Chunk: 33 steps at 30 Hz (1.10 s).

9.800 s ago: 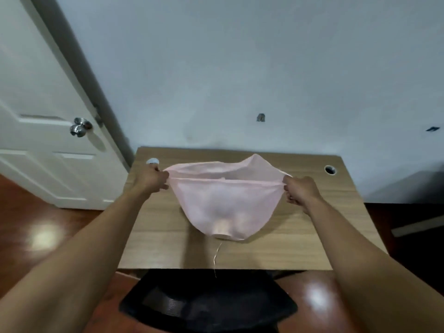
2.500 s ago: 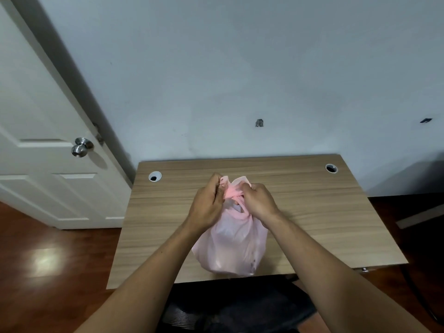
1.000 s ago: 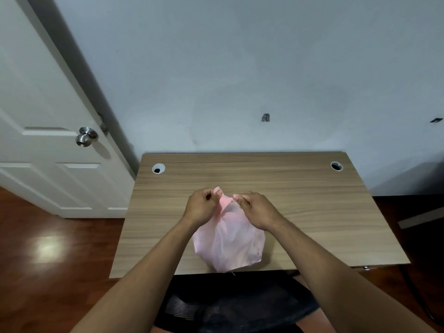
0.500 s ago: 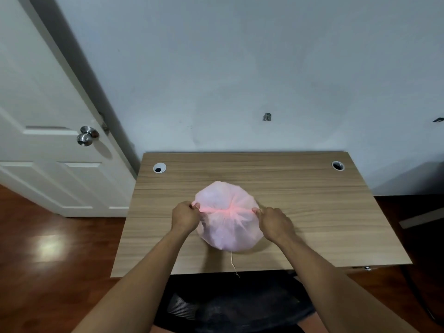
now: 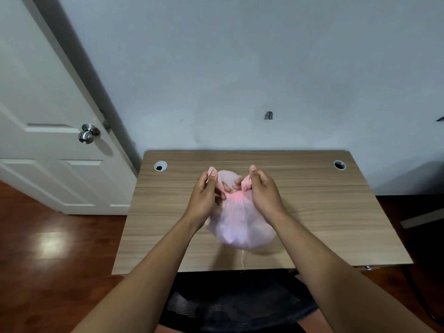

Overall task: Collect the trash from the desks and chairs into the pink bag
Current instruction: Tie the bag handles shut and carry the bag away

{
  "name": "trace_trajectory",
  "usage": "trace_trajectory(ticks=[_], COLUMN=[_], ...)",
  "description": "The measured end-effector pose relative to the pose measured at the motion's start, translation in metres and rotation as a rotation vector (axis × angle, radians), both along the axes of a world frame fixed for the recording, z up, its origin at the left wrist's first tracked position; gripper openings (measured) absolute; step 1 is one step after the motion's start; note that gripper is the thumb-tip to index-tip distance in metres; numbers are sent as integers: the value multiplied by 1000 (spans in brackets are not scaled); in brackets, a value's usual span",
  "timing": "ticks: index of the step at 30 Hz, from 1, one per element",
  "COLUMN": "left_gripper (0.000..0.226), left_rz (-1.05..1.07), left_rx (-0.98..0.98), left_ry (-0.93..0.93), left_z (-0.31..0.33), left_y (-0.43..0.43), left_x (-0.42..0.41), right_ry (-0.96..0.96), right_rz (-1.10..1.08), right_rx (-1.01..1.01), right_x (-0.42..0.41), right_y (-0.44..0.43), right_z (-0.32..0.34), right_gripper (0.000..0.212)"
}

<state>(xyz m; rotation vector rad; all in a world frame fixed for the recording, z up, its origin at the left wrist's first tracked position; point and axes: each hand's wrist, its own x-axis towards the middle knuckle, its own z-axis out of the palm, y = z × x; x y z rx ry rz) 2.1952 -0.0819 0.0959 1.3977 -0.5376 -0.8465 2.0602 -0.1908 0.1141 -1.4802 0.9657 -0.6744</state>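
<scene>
The pink bag [image 5: 241, 227] sits bulging on the wooden desk [image 5: 324, 212], its neck gathered into a darker pink twist at the top. My left hand [image 5: 204, 198] pinches one loose end of the bag's mouth on the left. My right hand [image 5: 264, 193] pinches the other end on the right. Both ends stand upward above the twist. A thin string hangs from the bag's underside over the desk's front edge. What the bag holds is hidden.
A white door [image 5: 48, 131] with a metal knob [image 5: 87, 136] stands at the left. A black mesh chair [image 5: 230, 306] is tucked under the desk's front edge. Two cable holes [image 5: 160, 166] mark the desk's back corners. The wall lies right behind.
Half a second ago my hands pulled the two ends apart sideways across the bag's top. Now both hands have come closer together and lifted the ends upward above the twist.
</scene>
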Motion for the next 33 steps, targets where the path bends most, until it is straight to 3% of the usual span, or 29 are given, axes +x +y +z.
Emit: trace_trajectory(ticks=[4,9,13,16,23,30,33], left_gripper=[39,36,16,23,20,44,37], left_rz=[-42,-204,-217,-219,-168,-350,-373], left_rx=[-74,-86,-129,-124,-88,-62,-50], left_ry=[154,281,384,365,346,197,145], left_z=[3,0,-5,-7,-2,-6,-10], left_y=[-2,-2,-1,-1,-1,1,1], left_x=[-2,-7,-7,-6,-6,6,6], right_ry=[-150,-111,-135,-113,-136,-92,-19], right_rz=[-45,-90,-6,-5,143,88,192], right_rx=[180,243,228,299,236,252,182], right_x=[1,-1,-8,-13,-23,-23,-22], right_y=[-2,-1,1,-5,-6,-8,-6], right_z=[4,6,11,6,-12,-10,-4], right_gripper=[48,45,44,49,27,32,31])
